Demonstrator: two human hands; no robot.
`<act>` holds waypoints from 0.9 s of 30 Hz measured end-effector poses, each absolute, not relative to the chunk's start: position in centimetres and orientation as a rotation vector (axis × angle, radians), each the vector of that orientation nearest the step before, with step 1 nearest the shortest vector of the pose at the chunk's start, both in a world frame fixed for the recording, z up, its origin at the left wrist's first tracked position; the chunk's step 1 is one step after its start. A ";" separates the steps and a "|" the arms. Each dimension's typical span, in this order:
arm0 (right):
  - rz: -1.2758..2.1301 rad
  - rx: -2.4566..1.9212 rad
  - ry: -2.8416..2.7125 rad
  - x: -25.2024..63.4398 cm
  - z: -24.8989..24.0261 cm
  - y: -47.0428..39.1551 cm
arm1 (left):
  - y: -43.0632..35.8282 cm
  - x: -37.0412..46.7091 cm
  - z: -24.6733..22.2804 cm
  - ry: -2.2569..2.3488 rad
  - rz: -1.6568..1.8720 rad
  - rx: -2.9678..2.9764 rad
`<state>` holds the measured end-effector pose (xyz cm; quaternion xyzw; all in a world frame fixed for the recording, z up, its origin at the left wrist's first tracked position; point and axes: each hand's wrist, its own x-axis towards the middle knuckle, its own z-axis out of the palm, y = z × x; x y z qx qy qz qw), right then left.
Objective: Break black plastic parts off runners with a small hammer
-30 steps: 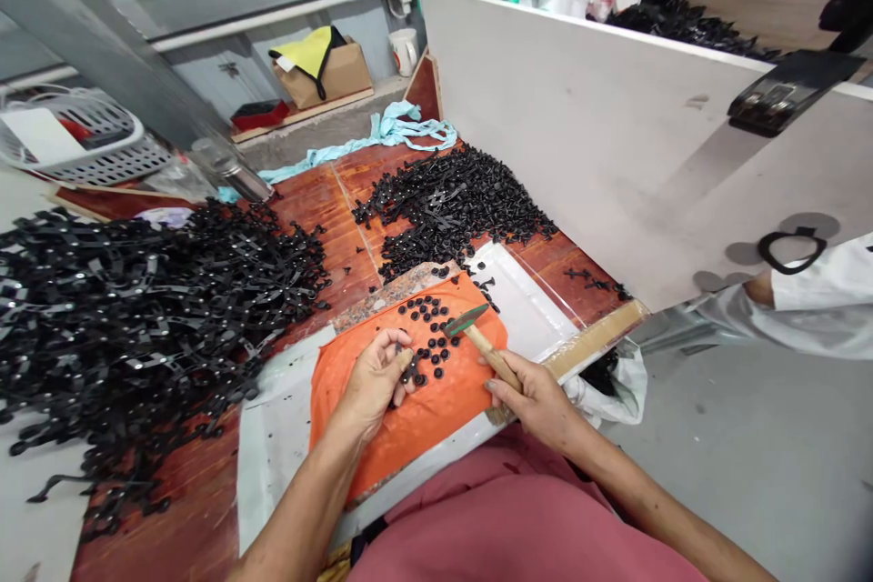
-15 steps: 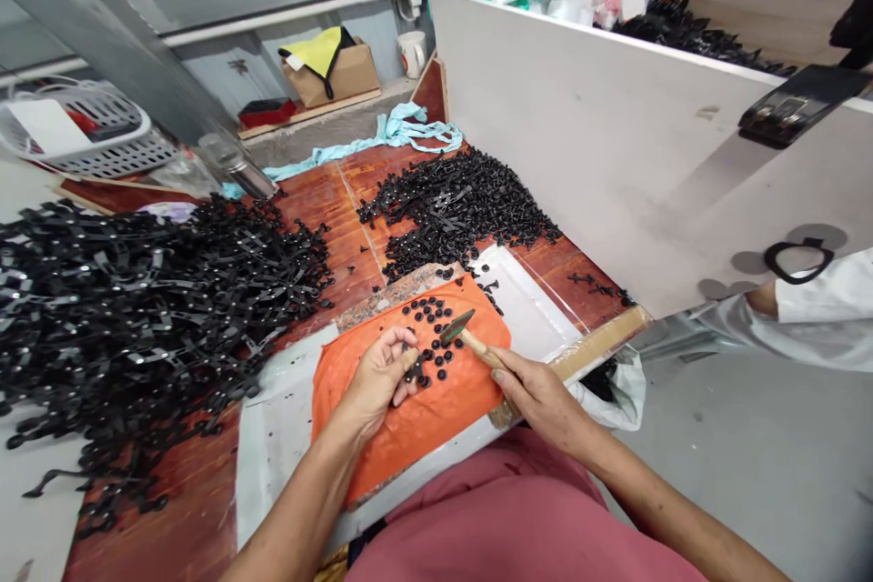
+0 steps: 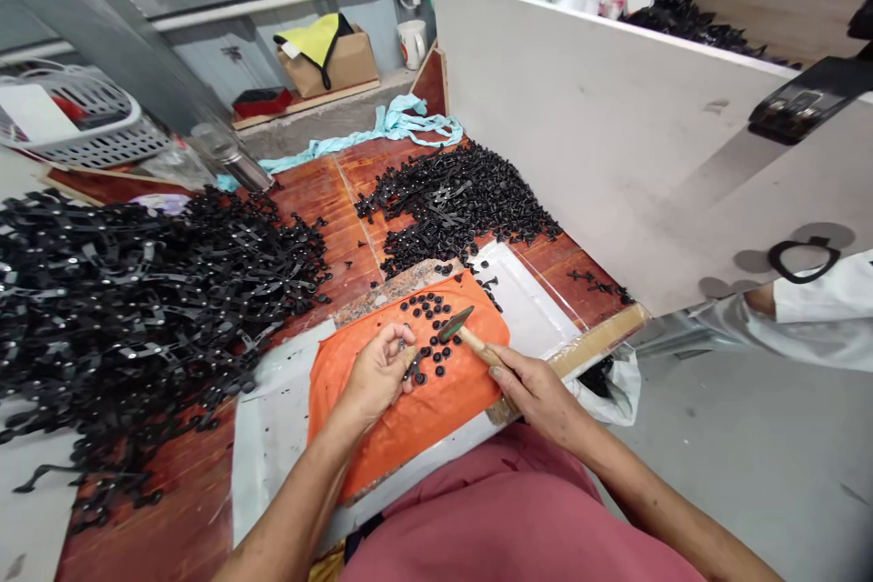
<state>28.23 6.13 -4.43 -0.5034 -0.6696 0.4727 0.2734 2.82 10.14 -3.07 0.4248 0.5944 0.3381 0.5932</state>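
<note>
My left hand is closed over the orange cloth, thumb and fingers pinched on a small black part that they mostly hide. In my right hand is a small hammer, gripped by its pale wooden handle. The dark, tapered hammer head hovers over or rests among several round black pieces; I cannot tell if it touches them. These pieces lie scattered on the orange cloth, which covers a speckled stone slab in front of me.
A large heap of black linked parts spreads on the left. Another pile of small black parts lies behind the slab. A grey-white panel walls the right side. A metal flask and a basket stand back left.
The view has shifted slightly. My left hand keeps its pinch near the round pieces, and the hammer stays in my right hand at about the same spot.
</note>
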 end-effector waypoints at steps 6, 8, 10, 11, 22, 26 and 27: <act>1.230 -1.355 -1.917 28.1 -2.9 6.5 | 10.4 2.6 -3.5 1.411 0.758 1.073; 1.233 -1.344 -1.925 28.1 -2.6 6.5 | 10.3 2.7 -3.6 1.419 0.752 1.096; 1.239 -1.337 -1.912 28.2 -2.5 6.6 | 10.2 2.8 -3.5 1.437 0.757 1.128; 1.234 -1.340 -1.908 28.2 -2.6 6.5 | 10.1 2.9 -3.4 1.449 0.760 1.146; 1.059 -1.433 -2.070 28.3 -1.7 6.5 | 10.3 2.8 -3.1 1.497 0.682 1.257; 0.867 -1.335 -2.116 28.0 -1.6 6.1 | 10.2 3.0 -2.8 1.504 0.678 1.259; 0.822 -1.304 -2.145 27.9 -1.6 6.0 | 10.1 3.1 -2.7 1.503 0.673 1.264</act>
